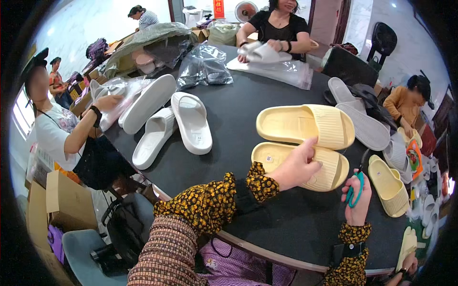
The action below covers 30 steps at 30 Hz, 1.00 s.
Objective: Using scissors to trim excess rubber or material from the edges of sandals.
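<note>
Two pale yellow ribbed slide sandals lie side by side before me: the far slide (305, 125) and the near slide (272, 155), soles down. Over the near one's strap, my left hand (298, 167) closes with thumb and forefinger at its edge, where the two slides meet; its other fingers are hidden. My right hand (357, 202) is wrapped round the teal-handled scissors (354, 189), their dark blades pointing away from me. Just right of that hand rests another yellow slide (389, 188), partly over a second one.
White slides (192, 123) stand at left on the black table (229, 148). Clear plastic bags (205, 66) lie beyond them. Grey slides (365, 126) are piled at right. Co-workers handle slides at the far side (281, 43) and left (62, 124). Cardboard boxes (71, 202) stand lower left.
</note>
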### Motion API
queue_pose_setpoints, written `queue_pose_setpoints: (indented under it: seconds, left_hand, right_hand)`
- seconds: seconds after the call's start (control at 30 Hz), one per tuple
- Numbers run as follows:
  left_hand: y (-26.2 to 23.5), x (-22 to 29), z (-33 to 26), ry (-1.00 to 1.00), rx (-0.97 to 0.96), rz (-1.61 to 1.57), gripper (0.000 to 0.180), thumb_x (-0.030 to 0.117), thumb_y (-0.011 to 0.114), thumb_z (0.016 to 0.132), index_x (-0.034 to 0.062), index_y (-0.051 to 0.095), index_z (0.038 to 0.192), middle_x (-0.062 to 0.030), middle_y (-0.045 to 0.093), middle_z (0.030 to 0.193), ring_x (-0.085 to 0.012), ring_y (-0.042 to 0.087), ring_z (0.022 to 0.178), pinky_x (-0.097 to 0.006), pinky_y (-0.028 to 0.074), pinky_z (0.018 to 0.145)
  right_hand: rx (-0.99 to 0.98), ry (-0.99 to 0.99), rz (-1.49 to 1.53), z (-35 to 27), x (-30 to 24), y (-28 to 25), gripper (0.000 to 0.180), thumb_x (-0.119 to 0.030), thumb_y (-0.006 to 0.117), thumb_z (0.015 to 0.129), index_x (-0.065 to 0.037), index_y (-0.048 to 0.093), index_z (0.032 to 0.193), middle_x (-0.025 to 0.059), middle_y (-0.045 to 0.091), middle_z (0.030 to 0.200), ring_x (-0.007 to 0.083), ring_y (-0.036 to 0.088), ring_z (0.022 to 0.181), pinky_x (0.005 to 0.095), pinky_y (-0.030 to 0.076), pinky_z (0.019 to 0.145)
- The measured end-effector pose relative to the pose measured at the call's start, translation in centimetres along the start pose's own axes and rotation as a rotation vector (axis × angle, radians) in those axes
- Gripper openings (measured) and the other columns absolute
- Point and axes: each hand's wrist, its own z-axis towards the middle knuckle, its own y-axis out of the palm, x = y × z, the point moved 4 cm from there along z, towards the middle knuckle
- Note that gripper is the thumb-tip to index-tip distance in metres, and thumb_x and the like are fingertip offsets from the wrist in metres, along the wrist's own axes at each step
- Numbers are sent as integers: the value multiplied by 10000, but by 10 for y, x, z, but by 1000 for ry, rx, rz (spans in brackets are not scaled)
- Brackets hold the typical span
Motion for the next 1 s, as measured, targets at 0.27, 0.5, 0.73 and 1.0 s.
queue_pose_setpoints:
  seconds: [0.27,0.5,0.73,1.0]
  left_hand:
    - [6,49,8,100,72,-53,577,-26,533,817,-44,282,1337,-144,609,1056,-139,584,944,-265,469,788]
    - [73,100,55,326,59,132,481,-22,531,800,-35,379,1256,-126,607,894,-134,570,793,-280,470,680]
    - [169,122,131,548,-31,141,525,3,524,770,-41,370,1269,-279,594,995,-399,596,949,-398,450,871]
    - [205,70,176,270,-138,448,674,167,535,830,-96,175,1336,-346,585,957,-456,580,930,-463,461,842]
  right_hand:
    - [-61,180,127,-4,9,6,191,-208,551,894,-68,535,1023,16,563,740,103,546,585,235,393,414]
    - [-63,362,345,-3,22,3,141,-161,499,890,-45,556,946,53,553,740,153,544,582,296,409,425]
    - [-222,29,294,-20,6,5,236,-192,493,917,-93,560,1121,17,598,975,154,576,894,287,487,731]
    - [-340,138,657,14,98,-39,337,-231,450,956,-104,496,1264,23,505,1302,185,456,1196,418,431,964]
